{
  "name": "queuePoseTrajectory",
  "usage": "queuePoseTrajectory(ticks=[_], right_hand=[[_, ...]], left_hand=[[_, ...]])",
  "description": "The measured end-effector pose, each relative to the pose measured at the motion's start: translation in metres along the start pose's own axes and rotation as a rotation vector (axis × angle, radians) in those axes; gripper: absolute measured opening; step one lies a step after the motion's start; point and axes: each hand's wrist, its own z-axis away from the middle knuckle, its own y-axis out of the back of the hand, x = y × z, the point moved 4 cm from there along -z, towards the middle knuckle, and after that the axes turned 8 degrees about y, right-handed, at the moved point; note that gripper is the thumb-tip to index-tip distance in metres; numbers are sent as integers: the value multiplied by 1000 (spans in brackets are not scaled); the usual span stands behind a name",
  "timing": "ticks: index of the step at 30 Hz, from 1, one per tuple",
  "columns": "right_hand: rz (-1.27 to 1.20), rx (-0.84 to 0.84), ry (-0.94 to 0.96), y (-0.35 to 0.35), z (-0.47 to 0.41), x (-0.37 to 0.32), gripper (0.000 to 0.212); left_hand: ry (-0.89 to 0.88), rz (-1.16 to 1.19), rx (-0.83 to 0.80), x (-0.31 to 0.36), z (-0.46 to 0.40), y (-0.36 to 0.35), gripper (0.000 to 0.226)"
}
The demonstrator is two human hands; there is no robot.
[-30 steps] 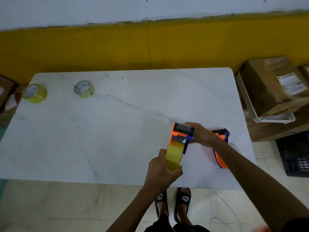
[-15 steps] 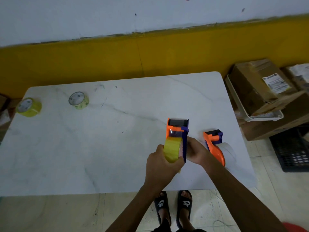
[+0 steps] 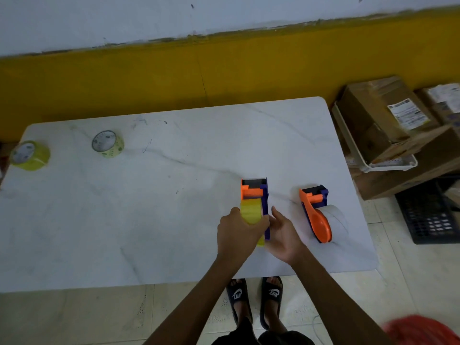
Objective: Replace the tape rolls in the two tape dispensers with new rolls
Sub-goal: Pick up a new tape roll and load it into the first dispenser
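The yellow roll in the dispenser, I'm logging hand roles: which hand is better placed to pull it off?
Left, probably. The left hand already grips the yellow roll, while the right hand lies open against the dispenser on its purple side, placed to steady it.

Two tape dispensers and two spare rolls on a tabletop (image 3: 174, 220).

Near the front right edge, one dispenser (image 3: 255, 197) lies left of the other dispenser (image 3: 315, 212); far left, one roll (image 3: 29, 155) lies left of another roll (image 3: 107, 144). Boxes (image 3: 383, 125) sit right of the tabletop.
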Motion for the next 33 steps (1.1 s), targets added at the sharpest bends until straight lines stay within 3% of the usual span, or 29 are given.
queuePoseTrajectory(ticks=[6,9,13,16,21,26,33], right_hand=[[-11,149,-141,14,14,17,60],[59,198,-227,18,14,14,73],[530,149,-473,25,18,9,109],[729,119,-536,32,24,4,118],[897,220,-353,42,28,-5,90],[1089,297,-142,24,34,-28,51],[1125,213,94,-31,59,-89,25]], left_hand=[[53,-164,-36,3,-19,-14,53],[63,-246,-45,2,-24,-24,53],[49,-304,-47,2,-28,-29,64],[42,-339,-44,-3,-28,-32,59],[85,-357,-50,-11,-25,-34,56],[74,-410,-68,-8,-21,-30,79],[-98,-308,-5,41,-12,7,76]])
